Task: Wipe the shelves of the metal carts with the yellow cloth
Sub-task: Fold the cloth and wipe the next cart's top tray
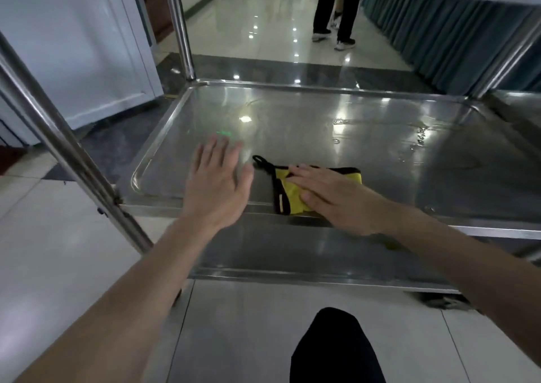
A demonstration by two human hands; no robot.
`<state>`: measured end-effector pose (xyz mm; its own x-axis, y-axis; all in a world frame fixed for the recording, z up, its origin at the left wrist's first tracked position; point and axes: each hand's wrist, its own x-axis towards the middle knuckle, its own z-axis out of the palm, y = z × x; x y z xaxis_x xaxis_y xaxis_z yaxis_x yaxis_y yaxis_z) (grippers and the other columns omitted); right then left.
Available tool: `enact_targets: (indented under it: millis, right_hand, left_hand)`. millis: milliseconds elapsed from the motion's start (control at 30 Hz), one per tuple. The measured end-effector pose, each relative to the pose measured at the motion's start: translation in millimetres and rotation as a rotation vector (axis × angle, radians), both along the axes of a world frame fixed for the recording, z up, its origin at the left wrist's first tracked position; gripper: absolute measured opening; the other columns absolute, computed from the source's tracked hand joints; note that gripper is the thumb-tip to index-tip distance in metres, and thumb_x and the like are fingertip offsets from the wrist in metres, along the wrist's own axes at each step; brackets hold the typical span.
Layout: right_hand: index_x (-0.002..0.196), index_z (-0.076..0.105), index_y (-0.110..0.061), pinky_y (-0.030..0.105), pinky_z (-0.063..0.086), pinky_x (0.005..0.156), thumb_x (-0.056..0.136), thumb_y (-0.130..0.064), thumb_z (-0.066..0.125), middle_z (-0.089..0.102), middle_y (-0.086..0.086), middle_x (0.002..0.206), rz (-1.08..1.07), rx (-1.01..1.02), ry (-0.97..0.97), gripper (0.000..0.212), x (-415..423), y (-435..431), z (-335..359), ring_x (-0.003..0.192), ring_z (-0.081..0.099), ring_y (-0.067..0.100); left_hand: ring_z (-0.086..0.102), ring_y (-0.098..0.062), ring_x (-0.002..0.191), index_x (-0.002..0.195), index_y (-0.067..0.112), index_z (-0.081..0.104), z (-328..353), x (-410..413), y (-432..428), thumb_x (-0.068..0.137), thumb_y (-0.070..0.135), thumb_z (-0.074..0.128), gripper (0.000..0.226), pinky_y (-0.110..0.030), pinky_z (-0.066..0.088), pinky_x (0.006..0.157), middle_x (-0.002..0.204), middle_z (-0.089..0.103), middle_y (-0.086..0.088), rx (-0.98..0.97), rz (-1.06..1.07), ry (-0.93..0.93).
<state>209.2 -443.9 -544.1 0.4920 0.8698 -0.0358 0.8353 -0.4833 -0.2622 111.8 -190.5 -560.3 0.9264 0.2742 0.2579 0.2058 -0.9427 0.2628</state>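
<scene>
A yellow cloth [288, 195] with black trim and a black loop lies near the front edge of the metal cart's middle shelf [336, 137]. My right hand [330, 195] lies flat on top of the cloth with straight fingers, pressing it to the shelf. My left hand [218, 182] is spread open just left of the cloth, over the shelf, holding nothing; its fingertips are blurred. Wet streaks and droplets show on the right part of the shelf. A lower shelf [292, 254] shows beneath the front rim.
Cart posts stand at the front left [67, 148], back left [181, 31] and back right [506, 52]. A white cabinet [73, 46] stands left. A person's legs [333, 11] stand on the glossy floor beyond. Blue curtains [453, 31] hang right. My dark knee [333, 350] is below.
</scene>
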Motion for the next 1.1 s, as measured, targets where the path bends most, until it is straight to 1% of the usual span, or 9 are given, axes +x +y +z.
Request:
enact_targets:
  millis: [167,267,433,500,667,800,867,967,1100]
  right_hand:
    - [0.165,0.035,-0.029,0.041,0.02,0.13,0.11,-0.062,0.02,0.032,-0.007,0.172,-0.129,0.012,-0.007,0.066,105.5,26.7,-5.9,0.157,0.03,0.015]
    - [0.132,0.053,-0.033,0.047,0.042,0.108,0.112,-0.057,0.028,0.059,0.003,0.137,-0.335,0.038,0.027,0.041,201.8,57.0,-4.2,0.131,0.056,0.031]
    - [0.146,0.05,-0.022,0.042,0.035,0.112,0.114,-0.051,0.03,0.051,0.006,0.155,-0.363,0.035,-0.008,0.047,176.6,59.3,-0.7,0.143,0.047,0.029]
    - [0.166,0.033,-0.021,0.036,0.019,0.127,0.116,-0.049,0.028,0.03,0.0,0.174,-0.259,-0.012,-0.006,0.058,120.9,30.2,1.2,0.159,0.027,0.021]
    - [0.169,0.024,-0.034,0.022,-0.002,0.129,0.109,-0.06,0.018,0.006,-0.024,0.174,-0.038,-0.004,0.071,0.066,5.7,-57.3,2.4,0.16,-0.001,-0.007]
    - [0.166,0.032,-0.035,0.036,0.016,0.132,0.1,-0.08,0.014,0.025,-0.013,0.175,-0.168,-0.034,0.043,0.082,104.5,-34.3,-2.1,0.16,0.023,0.011]
    - [0.165,0.035,-0.027,0.041,0.023,0.129,0.107,-0.071,0.024,0.035,0.0,0.171,-0.298,-0.013,0.068,0.073,174.7,-12.0,-1.9,0.156,0.033,0.025]
    - [0.169,0.025,-0.024,0.042,0.011,0.133,0.114,-0.058,0.021,0.02,0.0,0.177,-0.392,-0.106,-0.025,0.065,237.1,15.8,2.2,0.163,0.018,0.025]
    - [0.165,0.027,-0.031,0.055,0.019,0.129,0.092,-0.069,0.002,0.026,0.009,0.175,-0.414,-0.201,-0.072,0.087,239.8,28.0,2.3,0.16,0.024,0.036]
  left_hand:
    - [-0.004,-0.022,0.167,0.172,0.017,0.013,-12.4,34.5,-54.0,0.105,0.054,-0.005,0.079,-0.049,-0.001,0.135,0.18,0.013,-0.01,0.032,-0.02,0.025]
    - [-0.004,-0.02,0.167,0.172,0.016,0.012,-18.7,34.8,-54.2,0.105,0.055,-0.001,0.078,-0.048,-0.001,0.135,0.18,0.013,-0.008,0.038,0.008,0.031]
    - [0.005,-0.023,0.167,0.171,0.016,0.02,-17.3,35.0,-52.2,0.102,0.053,-0.001,0.081,-0.049,0.005,0.135,0.179,0.02,-0.009,0.049,0.004,0.053]
    - [0.008,-0.025,0.167,0.17,0.015,0.022,-17.6,34.8,-51.0,0.104,0.053,0.0,0.079,-0.049,0.006,0.135,0.178,0.022,-0.011,0.061,0.004,0.052]
    - [0.009,-0.025,0.167,0.169,0.015,0.026,-18.4,34.6,-52.6,0.105,0.053,0.002,0.079,-0.047,0.004,0.136,0.177,0.024,-0.012,0.074,-0.002,0.051]
    - [0.008,-0.023,0.167,0.17,0.016,0.022,-16.6,35.1,-53.0,0.102,0.057,-0.003,0.084,-0.047,0.005,0.136,0.177,0.024,-0.01,0.094,-0.003,0.075]
    - [0.014,-0.025,0.166,0.168,0.015,0.027,-17.7,35.8,-52.9,0.103,0.056,0.004,0.081,-0.047,0.008,0.135,0.175,0.03,-0.011,0.097,0.007,0.053]
    - [0.021,-0.026,0.164,0.165,0.014,0.034,-19.4,35.5,-50.6,0.105,0.053,0.012,0.075,-0.049,0.015,0.134,0.171,0.037,-0.012,0.088,0.031,0.028]
    - [0.015,-0.023,0.166,0.168,0.016,0.029,-16.6,35.2,-50.8,0.105,0.054,0.01,0.075,-0.047,0.011,0.135,0.174,0.031,-0.01,0.085,0.02,0.063]
